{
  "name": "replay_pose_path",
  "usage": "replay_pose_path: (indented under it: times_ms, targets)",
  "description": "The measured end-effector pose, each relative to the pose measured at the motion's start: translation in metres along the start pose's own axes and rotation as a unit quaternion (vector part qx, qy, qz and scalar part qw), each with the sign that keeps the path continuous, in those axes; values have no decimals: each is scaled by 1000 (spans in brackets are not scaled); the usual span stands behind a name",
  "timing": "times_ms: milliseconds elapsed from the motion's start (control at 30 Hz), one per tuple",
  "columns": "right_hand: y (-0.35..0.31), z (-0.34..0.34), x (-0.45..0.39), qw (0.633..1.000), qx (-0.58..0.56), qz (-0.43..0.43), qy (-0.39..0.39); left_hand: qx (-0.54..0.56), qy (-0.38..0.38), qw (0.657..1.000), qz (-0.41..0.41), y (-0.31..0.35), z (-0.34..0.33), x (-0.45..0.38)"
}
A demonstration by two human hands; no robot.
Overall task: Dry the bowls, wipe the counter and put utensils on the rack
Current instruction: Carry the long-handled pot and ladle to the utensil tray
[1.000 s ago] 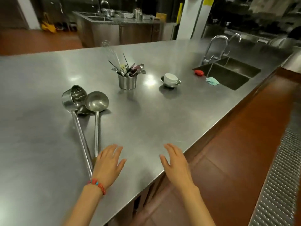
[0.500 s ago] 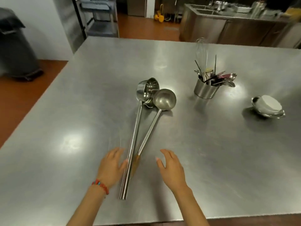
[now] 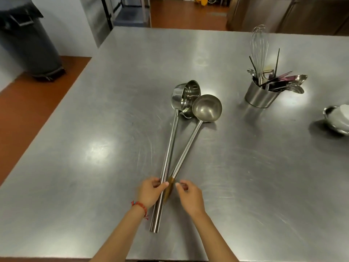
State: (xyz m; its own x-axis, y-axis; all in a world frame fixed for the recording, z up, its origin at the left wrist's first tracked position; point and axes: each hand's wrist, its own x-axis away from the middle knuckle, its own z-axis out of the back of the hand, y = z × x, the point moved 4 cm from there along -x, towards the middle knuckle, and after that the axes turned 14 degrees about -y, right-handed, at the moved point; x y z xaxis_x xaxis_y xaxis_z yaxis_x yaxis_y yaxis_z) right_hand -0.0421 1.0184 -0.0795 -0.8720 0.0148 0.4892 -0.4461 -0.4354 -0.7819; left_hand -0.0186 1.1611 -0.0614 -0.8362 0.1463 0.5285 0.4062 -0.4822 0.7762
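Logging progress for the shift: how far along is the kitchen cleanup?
Early. Left hand grips the steel-handled ladle; right hand is at the round ladle's wooden grip. Both ladles lie on the counter; bowls untouched; no cloth or rack visible.

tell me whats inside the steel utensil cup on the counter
The steel cup holds a wire whisk, dark chopsticks and several spoons leaning right. Their lower ends and anything at the bottom are hidden by its wall.
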Motion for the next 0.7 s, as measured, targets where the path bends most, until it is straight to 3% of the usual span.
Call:
replay_pose_path:
  times_ms: [100, 167, 300, 467, 600, 700]
  targets:
    - [5, -2, 1, 1000, -13, 0, 10, -44, -28, 999, -16, 2, 3, -6]
    - [7, -5, 2, 1000, -26, -7, 7, -13, -40, 999, -16, 2, 10, -6]
    - [5, -18, 0, 1000, -28, -13, 0, 127, -79, 989, -9, 6, 28, -1]
    - [-11, -33, -6, 994, 26, -93, 49, 325, -148, 934, 18, 6, 49, 9]
    - [-17, -38, -12, 986, 52, -153, 48, 281, -113, 953, 9, 0, 59, 9]
    - [-15, -36, -10, 987, 5, -152, 46, 296, -100, 950, 1, -9, 63, 8]
